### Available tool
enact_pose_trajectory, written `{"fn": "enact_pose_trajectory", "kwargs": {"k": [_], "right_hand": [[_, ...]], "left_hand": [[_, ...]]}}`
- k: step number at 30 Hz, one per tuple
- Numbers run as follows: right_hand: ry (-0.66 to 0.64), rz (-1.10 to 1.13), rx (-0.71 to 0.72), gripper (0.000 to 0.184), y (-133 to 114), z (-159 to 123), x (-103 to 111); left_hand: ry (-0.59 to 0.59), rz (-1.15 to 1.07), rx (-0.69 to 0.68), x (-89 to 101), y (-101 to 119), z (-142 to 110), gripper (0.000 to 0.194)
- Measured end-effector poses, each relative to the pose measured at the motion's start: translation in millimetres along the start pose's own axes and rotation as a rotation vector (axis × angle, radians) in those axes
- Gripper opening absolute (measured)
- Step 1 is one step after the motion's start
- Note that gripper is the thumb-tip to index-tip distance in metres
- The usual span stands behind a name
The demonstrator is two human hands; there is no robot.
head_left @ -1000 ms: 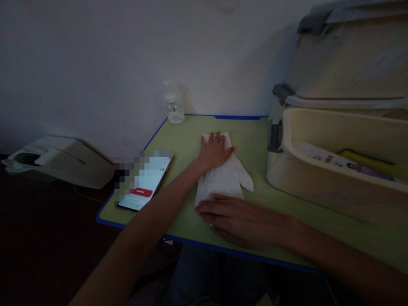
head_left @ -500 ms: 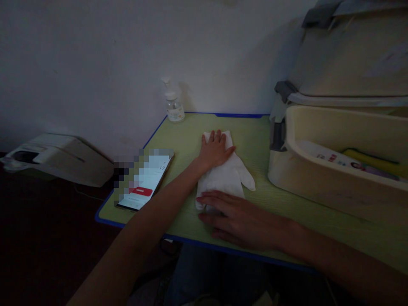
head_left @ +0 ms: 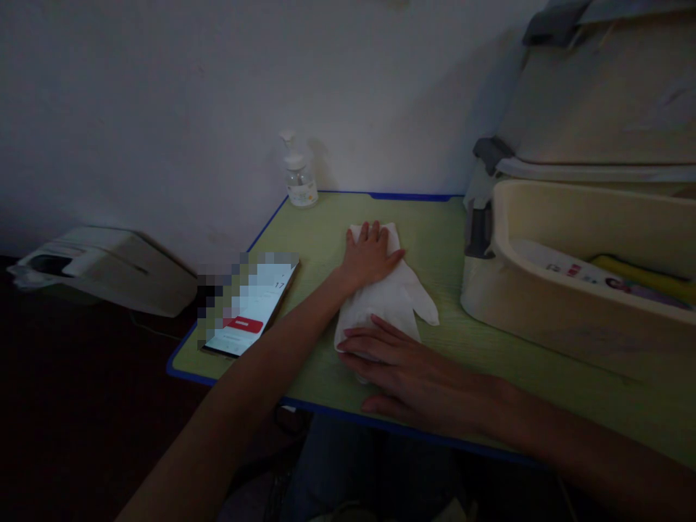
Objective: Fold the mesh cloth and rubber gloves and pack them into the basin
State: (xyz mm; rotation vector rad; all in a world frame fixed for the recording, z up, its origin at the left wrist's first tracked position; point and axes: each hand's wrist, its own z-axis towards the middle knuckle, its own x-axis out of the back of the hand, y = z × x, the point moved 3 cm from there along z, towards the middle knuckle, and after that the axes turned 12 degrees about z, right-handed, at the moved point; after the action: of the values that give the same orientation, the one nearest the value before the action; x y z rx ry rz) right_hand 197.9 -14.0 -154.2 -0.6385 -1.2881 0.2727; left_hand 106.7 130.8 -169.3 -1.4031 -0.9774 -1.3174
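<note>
A white glove [head_left: 383,303] lies flat on the pale green table, its thumb sticking out to the right and its cuff end pointing away from me. My left hand [head_left: 370,255] rests flat on the cuff end with the fingers spread. Over the glove's near, finger end lies my right hand [head_left: 405,370], its fingers stretched out and slightly apart. Parts of the glove's fingers are hidden beneath it.
A lit phone [head_left: 253,304] lies at the table's left side. The pump bottle [head_left: 301,185] stands at the back by the wall. To the right is an open cream storage box [head_left: 544,319] with packets inside. A white bin [head_left: 125,268] is beyond the table's left edge.
My right hand's fingers have spread and shifted a little over the glove's near end, covering its finger area more. My left hand stays put. The view has shifted slightly.
</note>
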Motion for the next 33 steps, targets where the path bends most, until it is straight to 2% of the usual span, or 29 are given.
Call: {"fn": "enact_pose_trajectory", "kwargs": {"k": [8,13,19,24,26,29,31,33], "right_hand": [[-0.085,0.001,-0.017,0.041,-1.9,4.8,-2.0],[-0.062,-0.082,0.022,0.037,-2.3,1.2,-2.7],[-0.053,-0.248,0.104,0.04,-3.7,-6.8,-10.8],[-0.048,-0.225,0.1,0.035,0.5,-9.3,-6.0],[-0.004,-0.198,0.142,0.031,2.7,-12.5,1.1],[0.134,-0.191,0.233,0.027,2.8,-18.1,11.4],[0.216,-0.198,0.218,0.026,2.2,-19.2,14.1],[0.267,-0.206,0.141,0.023,1.6,-17.5,12.6]], "left_hand": [[-0.002,-0.005,0.004,-1.8,0.5,1.3,0.067],[0.003,-0.003,0.004,-1.3,0.6,0.5,0.067],[0.007,0.001,0.0,-1.9,0.3,1.1,0.066],[0.011,-0.002,0.0,-2.3,0.5,0.6,0.066],[0.013,-0.001,0.001,-2.2,0.6,0.0,0.066],[0.012,-0.001,0.0,-2.4,0.6,-0.4,0.066],[0.006,0.003,0.001,-3.1,0.4,0.1,0.066],[0.001,0.01,0.002,-3.6,0.1,0.8,0.066]]}}
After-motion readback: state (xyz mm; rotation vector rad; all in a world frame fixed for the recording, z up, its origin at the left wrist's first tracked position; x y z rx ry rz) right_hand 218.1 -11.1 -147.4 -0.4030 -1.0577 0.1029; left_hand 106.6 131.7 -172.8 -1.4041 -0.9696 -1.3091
